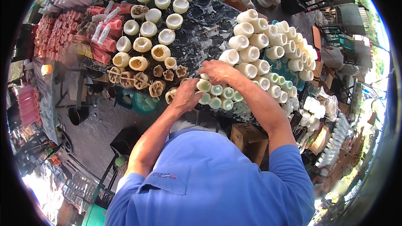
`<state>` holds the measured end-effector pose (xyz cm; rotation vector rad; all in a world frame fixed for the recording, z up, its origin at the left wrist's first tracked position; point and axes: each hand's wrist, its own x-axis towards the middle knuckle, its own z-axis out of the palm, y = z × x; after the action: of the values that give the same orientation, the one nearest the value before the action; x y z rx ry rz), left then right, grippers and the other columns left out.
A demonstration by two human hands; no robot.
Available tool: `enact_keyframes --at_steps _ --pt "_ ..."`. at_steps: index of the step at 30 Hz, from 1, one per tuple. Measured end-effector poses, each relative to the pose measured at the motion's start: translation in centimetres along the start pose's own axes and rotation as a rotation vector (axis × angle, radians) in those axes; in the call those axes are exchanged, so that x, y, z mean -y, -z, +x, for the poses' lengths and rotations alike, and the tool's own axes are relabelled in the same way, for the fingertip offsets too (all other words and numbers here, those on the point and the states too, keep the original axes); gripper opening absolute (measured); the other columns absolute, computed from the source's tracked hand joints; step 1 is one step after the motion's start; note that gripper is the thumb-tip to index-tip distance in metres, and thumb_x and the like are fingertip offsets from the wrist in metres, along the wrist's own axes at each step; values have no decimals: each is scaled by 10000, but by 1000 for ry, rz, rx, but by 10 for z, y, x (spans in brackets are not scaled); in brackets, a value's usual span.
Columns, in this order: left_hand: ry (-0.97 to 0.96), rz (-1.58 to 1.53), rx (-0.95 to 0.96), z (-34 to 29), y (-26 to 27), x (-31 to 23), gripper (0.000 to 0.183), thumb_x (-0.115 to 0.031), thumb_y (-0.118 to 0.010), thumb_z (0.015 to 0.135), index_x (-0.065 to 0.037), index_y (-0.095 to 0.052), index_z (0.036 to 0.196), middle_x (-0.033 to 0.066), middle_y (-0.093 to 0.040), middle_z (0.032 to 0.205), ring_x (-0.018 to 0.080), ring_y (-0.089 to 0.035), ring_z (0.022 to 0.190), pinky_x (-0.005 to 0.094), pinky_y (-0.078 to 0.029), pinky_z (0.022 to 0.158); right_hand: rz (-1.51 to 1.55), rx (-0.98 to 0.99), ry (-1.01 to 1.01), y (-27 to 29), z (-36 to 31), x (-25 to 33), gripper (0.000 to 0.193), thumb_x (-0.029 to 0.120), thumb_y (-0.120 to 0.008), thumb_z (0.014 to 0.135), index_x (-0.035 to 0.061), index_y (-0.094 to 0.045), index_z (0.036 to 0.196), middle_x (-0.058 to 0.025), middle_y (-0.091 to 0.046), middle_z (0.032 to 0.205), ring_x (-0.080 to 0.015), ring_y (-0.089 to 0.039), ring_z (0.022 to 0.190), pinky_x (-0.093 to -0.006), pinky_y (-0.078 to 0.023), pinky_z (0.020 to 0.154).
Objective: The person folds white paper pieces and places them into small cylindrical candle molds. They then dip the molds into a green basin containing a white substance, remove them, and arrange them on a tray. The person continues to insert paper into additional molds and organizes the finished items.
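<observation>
Could topple the green cup with a stray push from the left hand, and so jostle the other small cups, given such tight packing. Could dent a rim, if soft, by too firm a pinch. Could shift the white cups by lowering the right forearm onto them, or catch the brown cups by swinging the left hand outward. Could lose a front cup off the table, with the near edge so close

Lies at the left end of the small cups, just right of the left fingertips and nearer the body than the right hand. Bends the left fingers inward beside it, touching or nearly so; cannot tell whether gripping. Curls the right fingers down over a pale piece just beyond it; cannot tell whether closed on that or merely resting there
</observation>
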<state>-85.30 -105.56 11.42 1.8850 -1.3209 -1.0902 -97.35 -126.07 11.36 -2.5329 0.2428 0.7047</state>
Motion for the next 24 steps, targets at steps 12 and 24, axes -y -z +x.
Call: enact_keyframes --at_steps 12,24 --pt "-35 5 -35 -18 6 11 444 -252 -776 928 -13 -698 1294 210 -704 1285 417 -673 1196 490 -535 1029 -122 0 112 -11 -1 -1 253 101 -656 909 79 -741 1146 -173 -635 1230 -391 -677 1111 -474 -618 908" --pt "-40 0 5 -17 13 15 393 -245 -771 931 -17 -720 1246 192 -700 1284 410 -673 1192 490 -536 1038 -134 -142 222 -19 1 -8 185 116 -669 897 58 -746 1055 -157 -655 1161 -384 -683 1081 -463 -631 861"
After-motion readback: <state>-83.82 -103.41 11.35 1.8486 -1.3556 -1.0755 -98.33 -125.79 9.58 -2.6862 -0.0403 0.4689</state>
